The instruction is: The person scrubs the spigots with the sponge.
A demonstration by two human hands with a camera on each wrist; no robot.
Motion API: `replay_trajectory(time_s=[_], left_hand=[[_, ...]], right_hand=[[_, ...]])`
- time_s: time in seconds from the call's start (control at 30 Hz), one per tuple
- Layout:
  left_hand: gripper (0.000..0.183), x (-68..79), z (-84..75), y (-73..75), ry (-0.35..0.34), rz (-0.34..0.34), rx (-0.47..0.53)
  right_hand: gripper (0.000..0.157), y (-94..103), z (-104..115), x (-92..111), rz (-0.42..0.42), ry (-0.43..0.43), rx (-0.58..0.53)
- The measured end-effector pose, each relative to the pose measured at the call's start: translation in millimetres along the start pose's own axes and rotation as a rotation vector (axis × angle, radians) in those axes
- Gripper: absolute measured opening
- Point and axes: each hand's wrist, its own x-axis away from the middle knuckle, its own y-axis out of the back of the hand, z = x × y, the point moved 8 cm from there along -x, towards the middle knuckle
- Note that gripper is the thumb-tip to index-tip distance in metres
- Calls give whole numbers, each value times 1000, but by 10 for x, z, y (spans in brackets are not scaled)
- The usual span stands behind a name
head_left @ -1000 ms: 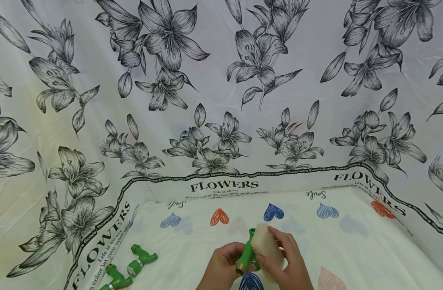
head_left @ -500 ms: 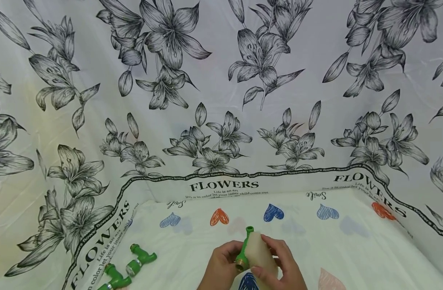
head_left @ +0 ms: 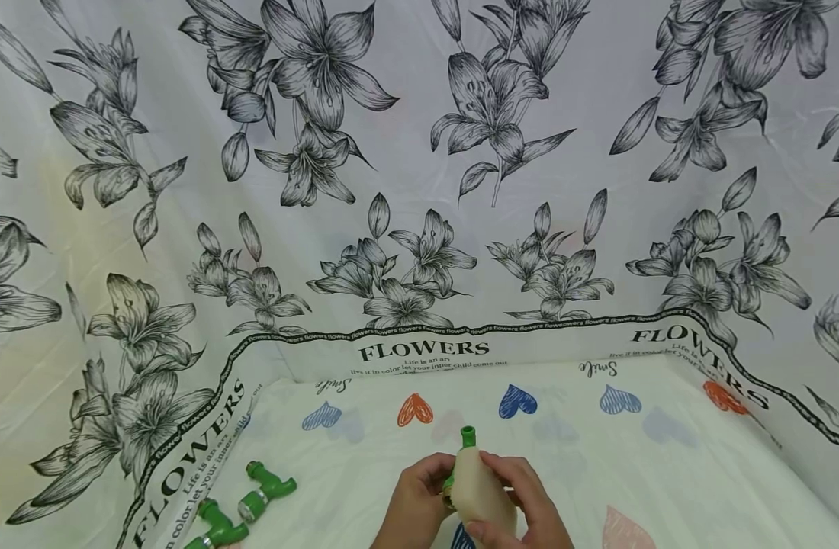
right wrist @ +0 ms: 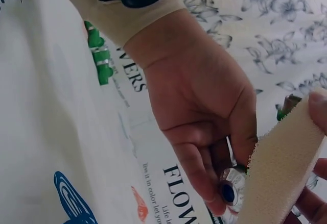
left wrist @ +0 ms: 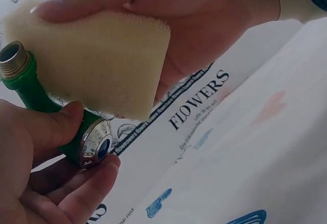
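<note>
My left hand (head_left: 419, 492) grips a green tap (left wrist: 41, 99) between thumb and fingers. Its threaded brass end (left wrist: 13, 60) and its silver knob with a blue centre (right wrist: 231, 188) show in the wrist views. A thick cream sponge (head_left: 480, 492) is held in my right hand (head_left: 529, 496), thumb on one side and fingers on the other. The sponge lies against the tap's side and hides most of the tap in the head view, leaving the green spout end (head_left: 468, 436) visible above it. In the right wrist view, only some right fingers (right wrist: 318, 113) appear at the edge.
Two more green taps, one farther (head_left: 268, 484) and one nearer (head_left: 216, 524), lie at the left on the white cloth (head_left: 364, 473) printed with hearts. A flower-patterned curtain (head_left: 406, 168) rises behind and along the sides.
The sponge has moved left and a little down across the tap, covering more of it. My right hand has moved left with it; the left hand keeps its hold. The other taps stay put.
</note>
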Motion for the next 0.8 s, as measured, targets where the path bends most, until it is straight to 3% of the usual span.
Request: replay_trajectory(time_s=[0.13, 0.53, 0.67, 0.8], left_hand=[[31, 15, -1, -24, 16, 20, 16], [23, 78, -126, -100, -57, 84, -36], [23, 82, -126, -111, -66, 107, -25], [24, 59, -90, -72, -33, 83, -18]], right_hand=[[64, 49, -20, -45, -36, -3, 25], [68, 183, -211, -153, -96, -53, 89], [66, 189, -231, -151, -90, -74, 66], [63, 132, -218, -125, -62, -119, 13]])
